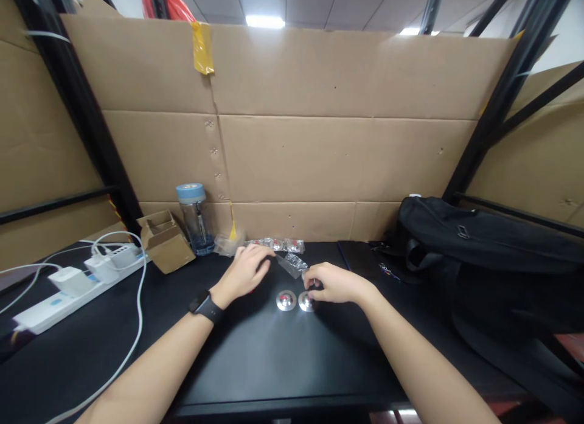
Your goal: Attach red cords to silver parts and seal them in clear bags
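Two round, shiny metal discs with red marks in their centres lie side by side on the black table: a left disc [286,300] and a right disc [305,302]. My right hand [337,283] is over the right disc, its fingers bent and the thumb by the disc's edge, with a gap between thumb and forefinger. My left hand [246,271] hovers to the left, fingers stretched out, thumb apart. Between both hands lies a crumpled clear plastic wrapper [295,263]; whether a fingertip touches it I cannot tell. Several clear-wrapped packets [294,246] stand in a row behind.
On the left are a power strip [41,310] with white chargers and a cable [140,302], an opened cardboard box [171,250] and a blue-lidded bottle [194,220]. A black backpack [493,260] fills the right. A cardboard wall [319,156] closes off the back.
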Action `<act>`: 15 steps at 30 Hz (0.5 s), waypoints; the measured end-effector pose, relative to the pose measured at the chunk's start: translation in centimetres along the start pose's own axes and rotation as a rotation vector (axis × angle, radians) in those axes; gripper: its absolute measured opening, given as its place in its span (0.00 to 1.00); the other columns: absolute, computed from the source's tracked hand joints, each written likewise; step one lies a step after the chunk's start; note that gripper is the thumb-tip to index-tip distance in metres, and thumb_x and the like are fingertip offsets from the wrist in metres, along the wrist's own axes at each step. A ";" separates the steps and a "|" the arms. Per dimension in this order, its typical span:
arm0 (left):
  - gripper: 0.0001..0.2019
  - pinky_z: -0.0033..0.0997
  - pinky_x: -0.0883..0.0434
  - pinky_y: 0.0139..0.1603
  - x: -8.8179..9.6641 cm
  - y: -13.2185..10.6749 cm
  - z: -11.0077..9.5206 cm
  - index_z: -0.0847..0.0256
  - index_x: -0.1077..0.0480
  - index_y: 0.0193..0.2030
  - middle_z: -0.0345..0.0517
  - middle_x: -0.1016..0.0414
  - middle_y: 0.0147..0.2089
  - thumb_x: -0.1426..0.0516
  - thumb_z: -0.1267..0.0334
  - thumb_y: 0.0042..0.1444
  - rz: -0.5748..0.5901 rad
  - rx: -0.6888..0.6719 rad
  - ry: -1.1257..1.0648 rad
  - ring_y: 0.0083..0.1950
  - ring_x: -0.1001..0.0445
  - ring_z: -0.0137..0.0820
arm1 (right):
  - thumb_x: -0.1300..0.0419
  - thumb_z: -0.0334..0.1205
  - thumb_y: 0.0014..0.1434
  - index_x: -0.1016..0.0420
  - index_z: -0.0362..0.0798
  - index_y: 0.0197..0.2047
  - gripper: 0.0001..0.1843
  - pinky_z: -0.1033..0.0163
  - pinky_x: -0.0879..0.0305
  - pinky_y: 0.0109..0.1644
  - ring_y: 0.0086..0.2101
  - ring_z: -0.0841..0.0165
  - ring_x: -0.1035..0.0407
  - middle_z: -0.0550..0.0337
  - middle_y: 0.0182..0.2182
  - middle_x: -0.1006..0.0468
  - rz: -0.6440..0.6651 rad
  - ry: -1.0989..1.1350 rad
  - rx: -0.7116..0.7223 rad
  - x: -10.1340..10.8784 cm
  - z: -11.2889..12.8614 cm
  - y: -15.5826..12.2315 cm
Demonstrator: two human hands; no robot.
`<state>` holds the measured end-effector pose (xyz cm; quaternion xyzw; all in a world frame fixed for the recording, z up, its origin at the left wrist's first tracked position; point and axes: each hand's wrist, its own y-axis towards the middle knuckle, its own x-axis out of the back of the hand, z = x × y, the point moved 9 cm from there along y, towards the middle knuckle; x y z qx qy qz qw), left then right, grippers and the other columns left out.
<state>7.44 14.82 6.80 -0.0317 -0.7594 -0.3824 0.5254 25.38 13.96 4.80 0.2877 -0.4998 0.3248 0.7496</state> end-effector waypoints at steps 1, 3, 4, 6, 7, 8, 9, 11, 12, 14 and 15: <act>0.16 0.44 0.40 0.59 -0.4 0.0 -1.4 0.52 0.30 0.59 0.49 0.25 0.60 0.51 0.62 0.68 0.028 -0.056 -0.017 0.61 0.32 0.39 | 0.34 0.35 0.54 0.21 0.48 0.36 0.05 0.66 0.37 0.38 0.33 0.68 0.29 0.60 0.32 0.21 0.015 0.014 0.001 -0.2 0.0 0.0; 0.20 0.44 0.42 0.61 -1.4 0.0 -3.9 0.50 0.37 0.66 0.49 0.30 0.66 0.50 0.59 0.68 0.077 -0.140 -0.025 0.65 0.35 0.39 | 0.33 0.35 0.53 0.21 0.48 0.37 0.06 0.67 0.37 0.36 0.31 0.69 0.29 0.61 0.31 0.22 0.046 0.038 0.003 -0.5 0.1 0.0; 0.22 0.45 0.43 0.62 -2.0 0.0 -4.8 0.49 0.38 0.68 0.49 0.31 0.67 0.49 0.58 0.68 0.098 -0.171 -0.017 0.66 0.37 0.40 | 0.33 0.34 0.52 0.20 0.48 0.37 0.07 0.68 0.37 0.36 0.31 0.70 0.29 0.62 0.31 0.22 0.059 0.046 0.000 -0.7 0.1 0.0; 0.21 0.46 0.43 0.61 -2.9 -0.1 -5.8 0.49 0.36 0.66 0.48 0.29 0.64 0.48 0.57 0.68 0.128 -0.212 0.011 0.66 0.38 0.42 | 0.32 0.34 0.51 0.20 0.49 0.38 0.09 0.68 0.37 0.36 0.30 0.70 0.29 0.63 0.30 0.22 0.077 0.049 -0.013 -1.0 0.0 0.1; 0.19 0.46 0.43 0.60 -3.1 -0.2 -5.9 0.50 0.33 0.64 0.48 0.26 0.61 0.48 0.56 0.68 0.138 -0.225 0.027 0.66 0.37 0.42 | 0.32 0.33 0.51 0.19 0.49 0.38 0.09 0.68 0.37 0.36 0.30 0.71 0.29 0.63 0.30 0.22 0.079 0.046 -0.017 -1.0 -0.1 0.1; 0.16 0.46 0.43 0.59 -3.3 -0.3 -5.8 0.51 0.30 0.60 0.47 0.23 0.57 0.49 0.56 0.69 0.147 -0.233 0.040 0.65 0.37 0.42 | 0.32 0.33 0.51 0.19 0.49 0.38 0.09 0.69 0.37 0.35 0.30 0.71 0.29 0.63 0.30 0.22 0.080 0.044 -0.017 -1.1 -0.1 0.2; 0.14 0.45 0.43 0.58 -3.3 -0.3 -5.6 0.52 0.27 0.55 0.47 0.22 0.53 0.49 0.56 0.69 0.151 -0.236 0.051 0.63 0.36 0.42 | 0.32 0.33 0.52 0.19 0.49 0.38 0.08 0.69 0.38 0.35 0.30 0.71 0.29 0.63 0.30 0.23 0.077 0.041 -0.015 -1.1 -0.2 0.2; 0.14 0.44 0.42 0.55 -3.0 -0.4 -4.8 0.52 0.24 0.49 0.46 0.20 0.48 0.50 0.56 0.70 0.152 -0.220 0.067 0.60 0.33 0.41 | 0.32 0.34 0.52 0.19 0.49 0.37 0.07 0.69 0.38 0.35 0.30 0.71 0.30 0.64 0.30 0.23 0.070 0.038 0.000 -1.2 -0.1 0.2; 0.14 0.43 0.42 0.54 -2.8 -0.5 -4.3 0.53 0.24 0.48 0.46 0.20 0.46 0.50 0.56 0.70 0.158 -0.206 0.075 0.58 0.32 0.40 | 0.32 0.34 0.52 0.19 0.49 0.37 0.07 0.69 0.38 0.35 0.30 0.71 0.30 0.64 0.30 0.23 0.068 0.037 0.006 -1.2 -0.1 0.2; 0.14 0.42 0.41 0.52 -2.4 -0.6 -3.3 0.53 0.24 0.50 0.46 0.20 0.44 0.50 0.55 0.69 0.176 -0.165 0.088 0.54 0.31 0.39 | 0.32 0.34 0.53 0.19 0.49 0.36 0.06 0.69 0.38 0.35 0.29 0.72 0.30 0.64 0.29 0.24 0.069 0.034 0.018 -1.1 0.1 0.1; 0.14 0.42 0.40 0.50 -2.3 -0.6 -2.7 0.53 0.25 0.52 0.46 0.20 0.43 0.49 0.55 0.69 0.187 -0.137 0.093 0.52 0.30 0.39 | 0.32 0.34 0.53 0.20 0.49 0.36 0.05 0.69 0.38 0.35 0.28 0.72 0.30 0.65 0.29 0.24 0.071 0.033 0.023 -1.1 0.2 0.0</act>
